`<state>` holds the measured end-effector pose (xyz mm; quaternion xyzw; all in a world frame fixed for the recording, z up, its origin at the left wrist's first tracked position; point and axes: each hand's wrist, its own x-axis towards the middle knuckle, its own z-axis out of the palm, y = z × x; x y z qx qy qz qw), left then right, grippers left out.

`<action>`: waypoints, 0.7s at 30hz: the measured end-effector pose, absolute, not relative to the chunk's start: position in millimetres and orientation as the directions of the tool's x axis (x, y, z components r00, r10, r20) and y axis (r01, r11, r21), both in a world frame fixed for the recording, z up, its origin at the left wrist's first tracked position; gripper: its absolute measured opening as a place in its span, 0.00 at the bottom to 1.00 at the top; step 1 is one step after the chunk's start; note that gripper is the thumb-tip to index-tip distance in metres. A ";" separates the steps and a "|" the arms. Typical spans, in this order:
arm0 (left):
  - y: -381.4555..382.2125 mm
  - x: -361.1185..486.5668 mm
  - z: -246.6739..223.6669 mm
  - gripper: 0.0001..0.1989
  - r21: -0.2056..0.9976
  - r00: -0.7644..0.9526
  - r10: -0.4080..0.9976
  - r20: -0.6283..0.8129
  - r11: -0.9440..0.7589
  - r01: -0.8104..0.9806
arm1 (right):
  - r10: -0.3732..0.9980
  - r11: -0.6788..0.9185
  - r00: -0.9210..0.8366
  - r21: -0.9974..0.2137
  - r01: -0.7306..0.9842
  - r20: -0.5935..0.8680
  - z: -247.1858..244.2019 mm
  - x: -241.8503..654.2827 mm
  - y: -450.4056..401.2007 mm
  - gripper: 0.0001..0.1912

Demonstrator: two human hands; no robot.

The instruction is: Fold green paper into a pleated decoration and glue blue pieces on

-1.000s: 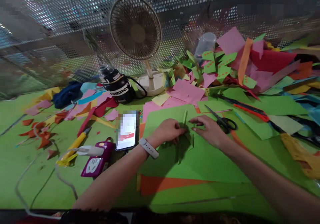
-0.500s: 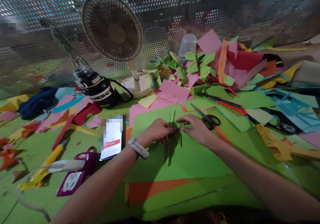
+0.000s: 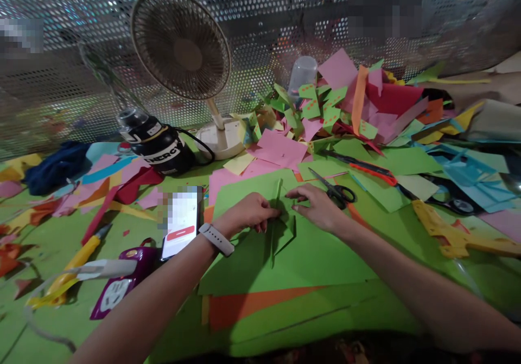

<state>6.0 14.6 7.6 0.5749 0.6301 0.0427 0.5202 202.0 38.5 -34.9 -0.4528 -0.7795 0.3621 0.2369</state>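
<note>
1. Left hand (image 3: 258, 210) pinched narrowly on folded green paper piece (image 3: 284, 235); piece lay right of it, long axis near–far.
2. Right hand (image 3: 315, 205): thumb and forefinger parted, nothing visibly held, just right of piece. Left was nearer, touching.
3. Piece sat over large flat green paper sheet (image 3: 325, 258).
4. Count: two hands, one piece, one lit black smartphone (image 3: 181, 225), one round beige fan (image 3: 187, 55).

matt paper sheet (image 3: 325, 261), smooth plastic cup (image 3: 303, 73), glossy phone (image 3: 181, 217)

A green tabletop (image 3: 136, 227) bore a phone (image 3: 182, 220) and purple case (image 3: 140, 263) left of the left hand (image 3: 256, 212), a yellow glue gun (image 3: 442, 235) right of the right hand (image 3: 313, 206).
</note>
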 end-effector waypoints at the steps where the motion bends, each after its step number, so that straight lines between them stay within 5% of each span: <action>1: 13.6 5.7 7.7 0.22 0.647 0.205 0.775 -0.598 0.315 0.695 | 0.872 0.330 -0.487 -0.786 0.523 0.042 -34.9 202.8 39.5 0.15; 7: 1.3 7.1 11.2 0.13 0.558 0.211 0.874 -0.437 0.080 0.826 | 0.857 0.337 -0.511 -0.816 0.470 0.060 -34.2 205.9 43.3 0.19; 11: -1.6 7.1 21.4 0.05 0.361 0.248 0.938 -0.243 -0.150 0.920 | 0.859 0.398 -0.489 -0.802 0.445 0.155 -22.7 207.1 36.2 0.20; 16: 3.5 6.7 30.0 0.07 0.138 0.403 0.906 -0.132 -0.386 0.912 | 0.702 0.688 -0.561 -0.622 0.374 0.439 -3.0 208.8 22.1 0.16; 21: 5.7 3.6 26.5 0.09 0.040 0.559 0.826 -0.072 -0.557 0.829 | 0.609 0.771 -0.654 -0.529 0.354 0.450 -2.1 208.4 17.1 0.14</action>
